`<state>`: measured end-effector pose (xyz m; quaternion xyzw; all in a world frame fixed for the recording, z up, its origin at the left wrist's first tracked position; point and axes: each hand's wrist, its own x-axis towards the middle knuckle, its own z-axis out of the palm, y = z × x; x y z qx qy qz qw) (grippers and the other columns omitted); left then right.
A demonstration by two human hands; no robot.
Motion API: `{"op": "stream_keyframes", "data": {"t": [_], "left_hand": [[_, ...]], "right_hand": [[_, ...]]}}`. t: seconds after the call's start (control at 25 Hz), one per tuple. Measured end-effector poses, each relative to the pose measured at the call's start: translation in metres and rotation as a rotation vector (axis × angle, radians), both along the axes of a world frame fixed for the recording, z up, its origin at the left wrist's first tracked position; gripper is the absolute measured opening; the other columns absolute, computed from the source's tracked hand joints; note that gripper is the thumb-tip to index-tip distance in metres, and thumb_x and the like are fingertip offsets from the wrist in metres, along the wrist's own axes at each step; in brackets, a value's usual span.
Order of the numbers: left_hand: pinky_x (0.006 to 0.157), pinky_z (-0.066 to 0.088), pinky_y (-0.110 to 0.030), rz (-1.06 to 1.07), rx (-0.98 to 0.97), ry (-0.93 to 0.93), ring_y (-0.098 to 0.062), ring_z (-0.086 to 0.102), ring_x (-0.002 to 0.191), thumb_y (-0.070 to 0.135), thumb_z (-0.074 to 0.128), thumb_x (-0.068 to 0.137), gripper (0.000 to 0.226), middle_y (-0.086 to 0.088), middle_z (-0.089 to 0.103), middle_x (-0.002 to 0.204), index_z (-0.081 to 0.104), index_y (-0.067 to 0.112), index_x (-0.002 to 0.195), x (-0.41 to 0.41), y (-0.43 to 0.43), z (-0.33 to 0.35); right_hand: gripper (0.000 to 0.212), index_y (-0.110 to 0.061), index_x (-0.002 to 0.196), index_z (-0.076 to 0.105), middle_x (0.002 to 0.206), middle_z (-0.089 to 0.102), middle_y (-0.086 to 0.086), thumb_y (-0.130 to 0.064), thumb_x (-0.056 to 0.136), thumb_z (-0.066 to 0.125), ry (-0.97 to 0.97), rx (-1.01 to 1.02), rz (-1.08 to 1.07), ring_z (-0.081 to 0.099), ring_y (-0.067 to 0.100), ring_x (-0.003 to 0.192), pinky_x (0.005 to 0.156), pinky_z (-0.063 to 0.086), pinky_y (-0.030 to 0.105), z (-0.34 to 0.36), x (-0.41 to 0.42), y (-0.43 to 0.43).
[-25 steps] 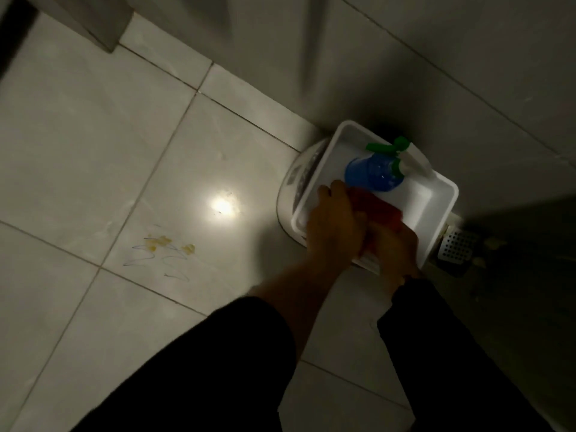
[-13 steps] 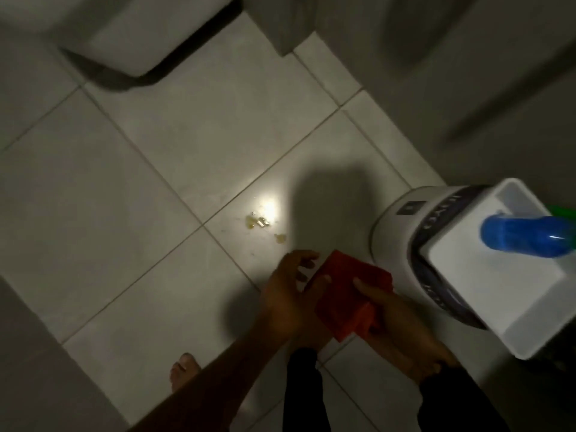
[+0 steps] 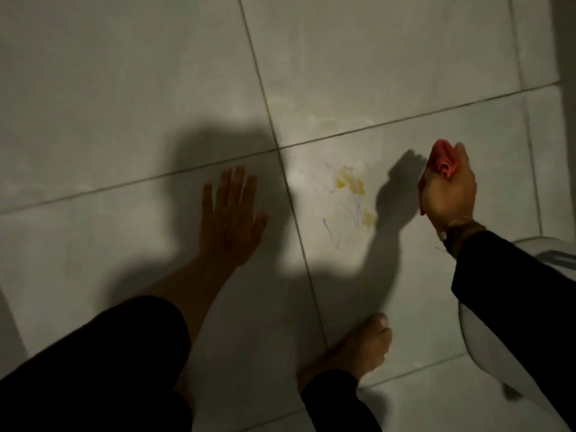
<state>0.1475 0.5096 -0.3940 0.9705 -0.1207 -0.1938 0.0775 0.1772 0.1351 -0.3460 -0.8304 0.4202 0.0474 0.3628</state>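
Note:
My right hand (image 3: 450, 194) grips a bunched red cloth (image 3: 442, 162) above the pale floor tiles (image 3: 124, 88), to the right of a yellow and purple stain (image 3: 352, 194). The stain is a few yellow blobs with thin purple scribbles, lit by a bright patch. My left hand (image 3: 230, 216) lies flat on the floor with fingers spread, left of the stain. Neither hand touches the stain.
A white rounded appliance (image 3: 486, 335) sits at the right edge, partly behind my right sleeve. My bare foot (image 3: 358, 347) stands on the tiles near the bottom centre. Dark shadows of my head and arm fall across the floor.
The view swung away from the white bin with the blue spray bottle. Both hands held the red cloth; now only the right hand holds it and the left hand rests on the floor.

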Motion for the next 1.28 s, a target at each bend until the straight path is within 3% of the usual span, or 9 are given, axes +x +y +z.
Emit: {"op": "stream_keyframes", "data": {"t": [0.08, 0.2, 0.44, 0.56, 0.68, 0.88, 1.0, 1.12, 1.28], "left_hand": [[0.131, 0.011, -0.069, -0.041, 0.017, -0.006, -0.039, 0.016, 0.168, 0.052, 0.036, 0.105, 0.078, -0.015, 0.016, 0.182, 0.023, 0.015, 0.171, 0.001, 0.009, -0.039], [0.130, 0.010, -0.071, -0.061, -0.004, -0.125, -0.038, 0.015, 0.169, 0.050, 0.038, 0.105, 0.076, -0.014, 0.014, 0.182, 0.021, 0.020, 0.173, -0.008, 0.021, -0.078], [0.132, 0.004, -0.069, -0.089, -0.031, -0.283, -0.034, 0.011, 0.170, 0.054, 0.035, 0.103, 0.080, -0.011, 0.009, 0.183, 0.014, 0.023, 0.174, -0.012, 0.026, -0.105], [0.131, 0.003, -0.069, -0.086, -0.045, -0.278, -0.034, 0.013, 0.169, 0.053, 0.030, 0.104, 0.077, -0.011, 0.010, 0.183, 0.017, 0.022, 0.173, -0.011, 0.028, -0.104], [0.131, 0.003, -0.069, -0.085, -0.032, -0.265, -0.035, 0.014, 0.169, 0.052, 0.033, 0.104, 0.076, -0.012, 0.012, 0.183, 0.019, 0.022, 0.173, -0.010, 0.030, -0.100], [0.130, 0.005, -0.071, -0.096, -0.015, -0.269, -0.036, 0.014, 0.169, 0.052, 0.030, 0.104, 0.076, -0.011, 0.012, 0.183, 0.018, 0.022, 0.173, -0.010, 0.028, -0.102], [0.129, 0.005, -0.070, -0.088, -0.016, -0.266, -0.034, 0.013, 0.169, 0.053, 0.025, 0.105, 0.075, -0.010, 0.009, 0.183, 0.016, 0.024, 0.173, -0.010, 0.028, -0.103], [0.130, 0.002, -0.069, -0.089, -0.021, -0.254, -0.034, 0.012, 0.169, 0.052, 0.030, 0.105, 0.076, -0.010, 0.009, 0.184, 0.016, 0.024, 0.173, -0.009, 0.030, -0.101], [0.130, 0.000, -0.069, -0.086, -0.014, -0.262, -0.035, 0.012, 0.169, 0.052, 0.030, 0.104, 0.077, -0.010, 0.008, 0.184, 0.014, 0.023, 0.174, -0.013, 0.028, -0.102]], "right_hand": [[0.066, -0.008, 0.168, 0.029, 0.175, 0.035, 0.014, -0.023, 0.109, 0.052, 0.090, -0.155, 0.231, 0.031, 0.032, 0.164, 0.136, 0.025, 0.036, -0.045, 0.008, 0.014], [0.079, -0.015, 0.171, 0.017, 0.181, 0.016, 0.014, -0.031, 0.103, 0.055, 0.226, -0.305, 0.512, 0.012, 0.040, 0.167, 0.135, 0.013, 0.056, -0.091, 0.004, 0.042], [0.088, -0.007, 0.171, 0.014, 0.181, 0.011, 0.017, -0.046, 0.097, 0.041, 0.183, -0.548, 0.370, 0.006, 0.039, 0.169, 0.134, 0.009, 0.064, -0.119, 0.049, 0.123], [0.092, -0.008, 0.170, 0.019, 0.180, 0.016, 0.018, -0.045, 0.091, 0.047, 0.007, -0.613, 0.730, 0.012, 0.040, 0.168, 0.134, 0.009, 0.066, -0.124, 0.026, 0.197], [0.093, -0.013, 0.170, 0.021, 0.180, 0.018, 0.014, -0.050, 0.091, 0.051, 0.063, -0.567, 0.989, 0.014, 0.035, 0.168, 0.134, 0.014, 0.065, -0.113, -0.056, 0.195], [0.089, -0.009, 0.169, 0.024, 0.179, 0.022, 0.017, -0.048, 0.091, 0.041, 0.132, -0.586, 0.511, 0.018, 0.041, 0.166, 0.131, 0.018, 0.068, -0.121, 0.031, 0.158], [0.089, -0.012, 0.169, 0.027, 0.179, 0.024, 0.015, -0.051, 0.092, 0.050, -0.052, -0.619, 0.740, 0.018, 0.039, 0.167, 0.134, 0.012, 0.064, -0.129, 0.033, 0.204], [0.080, -0.016, 0.167, 0.033, 0.177, 0.030, 0.014, -0.049, 0.097, 0.050, 0.024, -0.524, 0.982, 0.025, 0.039, 0.165, 0.134, 0.015, 0.063, -0.114, -0.094, 0.201], [0.081, -0.006, 0.169, 0.024, 0.179, 0.017, 0.019, -0.048, 0.100, 0.036, 0.251, -0.573, 0.626, 0.013, 0.043, 0.167, 0.132, 0.015, 0.066, -0.111, -0.087, 0.093]]}}
